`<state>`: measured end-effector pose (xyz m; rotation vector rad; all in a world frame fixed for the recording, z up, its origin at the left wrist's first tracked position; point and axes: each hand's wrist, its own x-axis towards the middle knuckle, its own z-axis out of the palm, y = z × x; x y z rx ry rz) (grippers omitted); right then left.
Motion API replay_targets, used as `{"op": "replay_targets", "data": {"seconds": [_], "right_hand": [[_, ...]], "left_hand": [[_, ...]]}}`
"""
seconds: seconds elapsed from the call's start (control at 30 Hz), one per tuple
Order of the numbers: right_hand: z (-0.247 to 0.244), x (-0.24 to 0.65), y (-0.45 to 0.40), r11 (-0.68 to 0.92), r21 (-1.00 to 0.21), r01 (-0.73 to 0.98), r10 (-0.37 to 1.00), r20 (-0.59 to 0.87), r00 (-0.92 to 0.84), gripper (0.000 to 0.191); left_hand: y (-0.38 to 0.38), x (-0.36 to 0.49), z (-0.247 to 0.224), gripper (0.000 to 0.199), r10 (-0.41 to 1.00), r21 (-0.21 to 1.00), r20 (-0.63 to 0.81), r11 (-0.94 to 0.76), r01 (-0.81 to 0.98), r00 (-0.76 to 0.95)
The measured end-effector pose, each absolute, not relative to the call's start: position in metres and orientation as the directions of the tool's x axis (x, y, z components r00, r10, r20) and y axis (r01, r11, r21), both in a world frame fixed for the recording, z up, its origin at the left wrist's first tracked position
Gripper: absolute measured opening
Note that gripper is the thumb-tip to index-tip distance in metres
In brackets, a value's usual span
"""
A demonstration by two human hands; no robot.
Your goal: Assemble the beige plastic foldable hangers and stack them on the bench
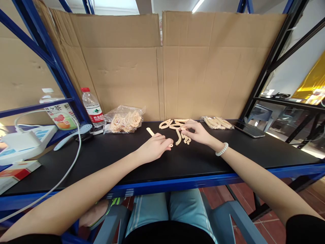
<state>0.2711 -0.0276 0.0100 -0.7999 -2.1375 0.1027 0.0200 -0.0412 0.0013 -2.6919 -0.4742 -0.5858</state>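
Near the middle of the black tabletop, my left hand (154,148) is closed around a pale wooden strip (150,131); one end sticks out beyond the knuckles and a small end shows by the fingertips. To its right, my right hand (196,133) has its thumb and fingers pinched together above several wooden pieces, with a small pale piece partly showing at the fingertips. A curved wooden piece (178,137) lies between the hands. Behind it rest an oval wooden ring (166,124) and other loose pieces. Small wavy pieces (187,139) lie just below my right hand.
A plastic bag of wooden pieces (126,120) and a red-capped bottle (92,110) stand back left. Another bag (217,123) and a phone (248,129) lie back right. A white cable (73,162), brush (72,136) and power strip (27,144) occupy the left. Cardboard (122,67) walls the back.
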Motion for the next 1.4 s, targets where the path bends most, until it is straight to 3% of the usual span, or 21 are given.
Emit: {"op": "replay_targets", "data": {"seconds": [0.17,0.33,0.43,0.67,0.8,0.93,1.1,1.2,1.4], "right_hand": [[0.005,0.258,-0.022,0.833,-0.241,0.499,0.524,0.635,-0.568,0.021],[-0.006,0.238,-0.012,0.869,-0.194,0.454,0.482,0.538,-0.692,0.017],[-0.013,0.232,-0.006,0.839,-0.186,0.511,0.533,0.468,-0.705,0.018],[-0.013,0.235,-0.004,0.846,-0.230,0.481,0.530,0.467,-0.708,0.022],[0.000,0.257,-0.010,0.792,-0.284,0.540,0.606,0.470,-0.642,0.025],[0.011,0.288,-0.015,0.717,-0.310,0.624,0.693,0.409,-0.594,0.025],[0.012,0.295,-0.016,0.726,-0.316,0.611,0.688,0.300,-0.661,0.029],[0.009,0.290,-0.014,0.722,-0.375,0.582,0.681,0.232,-0.695,0.025],[0.006,0.301,-0.004,0.687,-0.400,0.607,0.718,0.238,-0.655,0.015]], "left_hand": [[-0.018,0.018,-0.004,0.017,0.266,-0.142,0.367,-0.931,0.337,0.891],[0.001,0.010,-0.014,0.016,0.403,0.092,0.394,-0.912,0.401,0.826],[0.003,0.008,-0.019,0.014,0.443,0.149,0.429,-0.894,0.423,0.787],[-0.003,0.010,-0.022,0.011,0.447,0.170,0.464,-0.892,0.419,0.765],[-0.005,0.010,-0.021,0.012,0.427,0.165,0.467,-0.903,0.397,0.775],[-0.008,0.009,-0.020,0.012,0.428,0.169,0.454,-0.903,0.396,0.782],[-0.012,0.009,-0.017,0.013,0.422,0.169,0.444,-0.906,0.388,0.790],[-0.014,0.009,-0.015,0.014,0.415,0.162,0.444,-0.909,0.384,0.794],[-0.015,0.010,-0.016,0.014,0.406,0.166,0.440,-0.913,0.372,0.801]]}}
